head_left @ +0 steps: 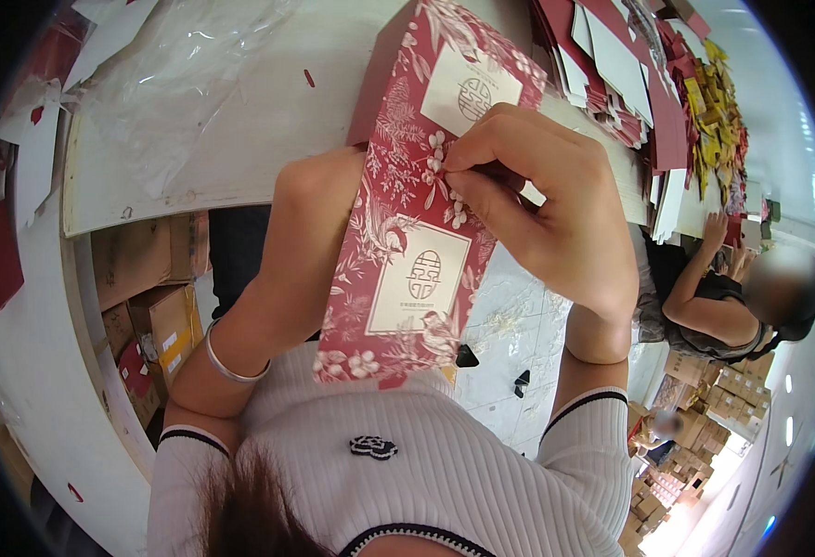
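Observation:
A long red carton [391,200] with pale flowers, birds and two cream panels is tilted in front of me, partly past the table edge. My left hand [319,186] holds it from behind on its left side; the fingers are hidden by the carton. Over the carton's right face is my right hand [542,190], thumb and forefinger pinched together against the printed surface between the panels. Whatever lies in that pinch, if anything, is too small to make out. The other fingers curl under.
A white table [259,139] bears clear plastic film [171,93] and a small red scrap [309,78]. Red and white card sheets [602,70] pile up at far right, beside yellow packets [712,111]. Cardboard boxes [161,325] sit beneath the table. Another person [718,302] works at right.

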Motion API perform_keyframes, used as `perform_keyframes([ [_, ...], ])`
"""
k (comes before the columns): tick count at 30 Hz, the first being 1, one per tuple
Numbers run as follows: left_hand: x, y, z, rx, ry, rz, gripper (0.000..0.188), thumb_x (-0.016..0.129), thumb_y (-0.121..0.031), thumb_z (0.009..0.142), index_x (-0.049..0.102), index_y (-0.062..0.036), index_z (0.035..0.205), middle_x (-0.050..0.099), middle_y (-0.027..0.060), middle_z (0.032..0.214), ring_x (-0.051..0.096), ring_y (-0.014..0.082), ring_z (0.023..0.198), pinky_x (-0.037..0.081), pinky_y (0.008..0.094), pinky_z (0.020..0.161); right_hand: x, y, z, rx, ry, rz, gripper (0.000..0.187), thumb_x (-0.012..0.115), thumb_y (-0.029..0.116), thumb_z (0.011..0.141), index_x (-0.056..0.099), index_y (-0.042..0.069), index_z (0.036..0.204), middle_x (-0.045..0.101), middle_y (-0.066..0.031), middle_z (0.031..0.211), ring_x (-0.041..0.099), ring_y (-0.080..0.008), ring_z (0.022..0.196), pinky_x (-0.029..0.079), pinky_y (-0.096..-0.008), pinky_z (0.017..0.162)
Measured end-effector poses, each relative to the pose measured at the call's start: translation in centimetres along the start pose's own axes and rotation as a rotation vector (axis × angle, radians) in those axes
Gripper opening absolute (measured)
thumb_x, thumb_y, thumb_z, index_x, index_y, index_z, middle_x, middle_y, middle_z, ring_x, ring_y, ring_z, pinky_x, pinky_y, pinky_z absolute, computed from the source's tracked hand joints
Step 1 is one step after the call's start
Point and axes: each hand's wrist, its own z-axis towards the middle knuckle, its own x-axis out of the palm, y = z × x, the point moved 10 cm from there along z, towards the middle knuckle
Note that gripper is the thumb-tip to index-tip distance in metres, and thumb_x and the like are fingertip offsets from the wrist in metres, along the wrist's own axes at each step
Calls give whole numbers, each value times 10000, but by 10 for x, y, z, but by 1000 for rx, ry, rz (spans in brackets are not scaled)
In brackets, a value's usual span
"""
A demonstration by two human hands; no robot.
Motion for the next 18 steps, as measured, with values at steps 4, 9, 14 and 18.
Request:
perform_keyframes([
  [4,-5,12,0,-21,1,4,161,615,-60,726,568,34,847,617,75,730,573,130,625,438,252,564,-14,-10,7,84,6,217,144,596,-81,727,601,-12,853,565,-70,763,555,-107,679,429,-200,592],
  [9,-2,39,-7,-190,-5,-158,156,615,-51,726,570,34,850,621,69,741,574,119,634,441,245,565,-4,2,13,-136,84,84,151,602,-81,708,616,-6,838,573,-68,773,558,-130,669,423,-228,569],
  [14,-1,51,-14,-283,-9,-209,152,615,-41,727,571,34,852,625,64,753,574,107,643,443,238,566,3,12,12,-239,77,-25,137,613,-72,684,612,1,800,563,-74,750,553,-172,631,417,-249,541],
  [18,-1,59,-17,-338,-13,-245,150,615,-34,727,572,34,854,629,59,762,575,98,651,445,232,566,2,14,12,-240,45,-37,130,626,-57,676,600,-4,792,554,-77,733,553,-189,625,417,-253,533],
])
